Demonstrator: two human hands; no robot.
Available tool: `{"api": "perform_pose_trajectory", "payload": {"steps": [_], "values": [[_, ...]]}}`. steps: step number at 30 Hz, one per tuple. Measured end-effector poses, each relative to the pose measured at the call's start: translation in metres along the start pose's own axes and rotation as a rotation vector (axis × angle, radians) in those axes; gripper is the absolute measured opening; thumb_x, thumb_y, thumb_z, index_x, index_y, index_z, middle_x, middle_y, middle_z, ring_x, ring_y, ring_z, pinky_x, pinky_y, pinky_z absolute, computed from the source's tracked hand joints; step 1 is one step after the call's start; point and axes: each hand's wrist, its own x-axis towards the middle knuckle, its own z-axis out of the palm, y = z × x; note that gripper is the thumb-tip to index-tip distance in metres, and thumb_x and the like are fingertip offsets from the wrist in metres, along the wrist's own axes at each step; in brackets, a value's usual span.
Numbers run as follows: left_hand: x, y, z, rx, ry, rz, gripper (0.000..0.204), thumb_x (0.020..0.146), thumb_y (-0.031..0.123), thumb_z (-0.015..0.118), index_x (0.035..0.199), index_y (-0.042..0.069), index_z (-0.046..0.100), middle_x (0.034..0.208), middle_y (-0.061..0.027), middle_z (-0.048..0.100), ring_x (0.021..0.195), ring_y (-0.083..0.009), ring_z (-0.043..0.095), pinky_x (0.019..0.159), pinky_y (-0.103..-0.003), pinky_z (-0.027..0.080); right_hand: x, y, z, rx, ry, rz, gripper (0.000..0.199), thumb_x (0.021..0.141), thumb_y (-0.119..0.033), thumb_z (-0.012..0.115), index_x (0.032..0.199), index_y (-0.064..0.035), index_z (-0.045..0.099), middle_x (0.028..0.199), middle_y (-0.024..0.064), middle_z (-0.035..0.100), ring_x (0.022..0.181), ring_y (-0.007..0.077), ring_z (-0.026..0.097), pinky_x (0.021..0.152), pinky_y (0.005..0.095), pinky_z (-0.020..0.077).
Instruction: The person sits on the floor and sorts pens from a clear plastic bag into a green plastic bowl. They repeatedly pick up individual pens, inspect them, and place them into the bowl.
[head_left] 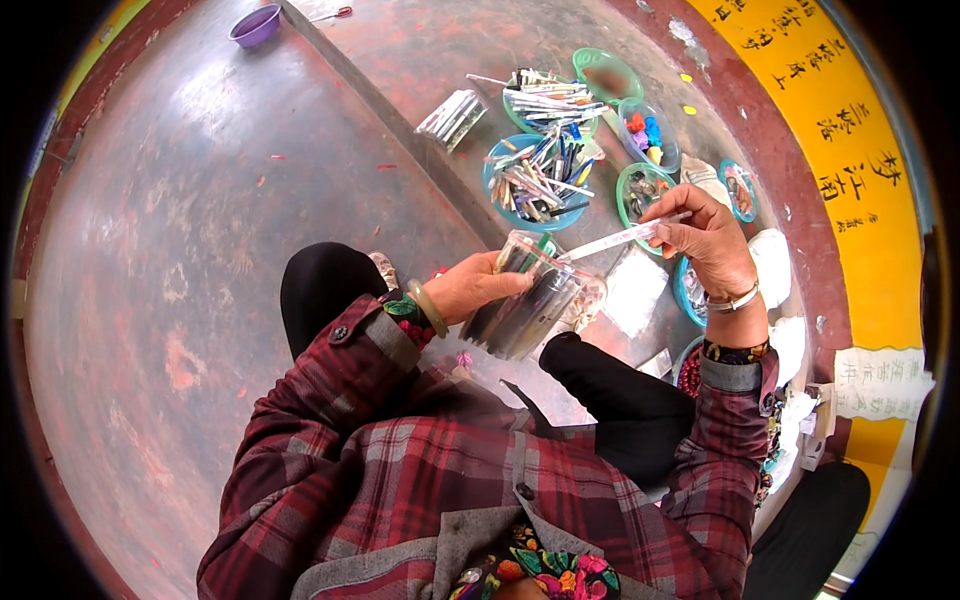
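Note:
My left hand [487, 288] is closed on the side of a clear plastic bag [530, 300] packed with dark pens. The bag hangs over my lap with its top edge facing up and away from me. Between the thumb and fingers of my right hand [700, 230] is a slim white pen [620, 240]. It slants down to the left, its lower end at the bag's upper right edge; whether that end is inside I cannot tell. Beyond the bag stands a blue basket [490, 190] heaped with mixed pens.
Farther back, a green basket [590, 128] holds white pens beside a bundle of white pens [452, 119] on the floor. A basin with colourful pieces [645, 135] and small baskets stand to the right. A raised ledge [400, 130] crosses the floor; a purple basin [256, 27] lies far left.

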Motion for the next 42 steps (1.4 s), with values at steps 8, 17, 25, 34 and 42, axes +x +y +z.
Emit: {"api": "perform_pose_trajectory", "payload": {"steps": [8, 17, 25, 34, 42], "values": [[-0.001, 0.000, -0.001, 0.211, 0.041, -0.097, 0.048, 0.073, 0.018, 0.075, 0.111, 0.000, 0.053, 0.099, -0.0034, 0.059, 0.090, -0.0108, 0.052, 0.082, -0.026, 0.042, 0.004, 0.010, 0.002, 0.318, 0.011, -0.129, 0.021, 0.079, -0.003, 0.066, 0.099, 0.0020, 0.059, 0.094, 0.0109, 0.064, 0.079, 0.0124, 0.063, 0.068, 0.0202, 0.0508], [0.001, 0.000, 0.001, 0.351, 0.030, -0.133, 0.049, 0.073, 0.017, 0.075, 0.113, 0.001, 0.052, 0.095, -0.0016, 0.057, 0.088, -0.0098, 0.050, 0.081, -0.025, 0.042, 0.015, 0.022, 0.029, 0.080, 0.332, -0.171, 0.016, 0.084, -0.017, 0.065, 0.088, -0.0020, 0.063, 0.069, 0.0031, 0.062, 0.056, 0.0112, 0.061, 0.046, 0.0191, 0.0450], [0.003, -0.009, -0.002, 0.395, -0.004, -0.093, 0.051, 0.072, 0.017, 0.076, 0.114, 0.001, 0.053, 0.097, -0.0015, 0.058, 0.088, -0.0102, 0.051, 0.081, -0.025, 0.042, 0.020, 0.030, 0.036, -0.111, 0.298, -0.142, 0.016, 0.085, -0.019, 0.063, 0.089, -0.0025, 0.062, 0.069, 0.0026, 0.061, 0.056, 0.0096, 0.059, 0.045, 0.0183, 0.0444], [0.003, -0.009, 0.000, 0.453, -0.014, -0.117, 0.054, 0.071, 0.018, 0.077, 0.115, 0.000, 0.052, 0.097, -0.0014, 0.058, 0.088, -0.0092, 0.050, 0.081, -0.024, 0.042, 0.023, 0.037, 0.037, 0.014, 0.268, -0.041, 0.019, 0.084, -0.020, 0.065, 0.083, -0.0012, 0.061, 0.065, 0.0025, 0.060, 0.053, 0.0093, 0.059, 0.045, 0.0185, 0.0441], [0.003, -0.012, 0.005, 0.386, -0.057, -0.173, 0.049, 0.073, 0.016, 0.076, 0.113, 0.002, 0.053, 0.096, -0.0009, 0.058, 0.088, -0.0096, 0.050, 0.081, -0.025, 0.043, 0.025, 0.052, 0.049, -0.015, 0.187, 0.033, 0.017, 0.081, -0.019, 0.068, 0.082, -0.0026, 0.064, 0.063, 0.0013, 0.059, 0.050, 0.0086, 0.057, 0.043, 0.0176, 0.0422]]}}
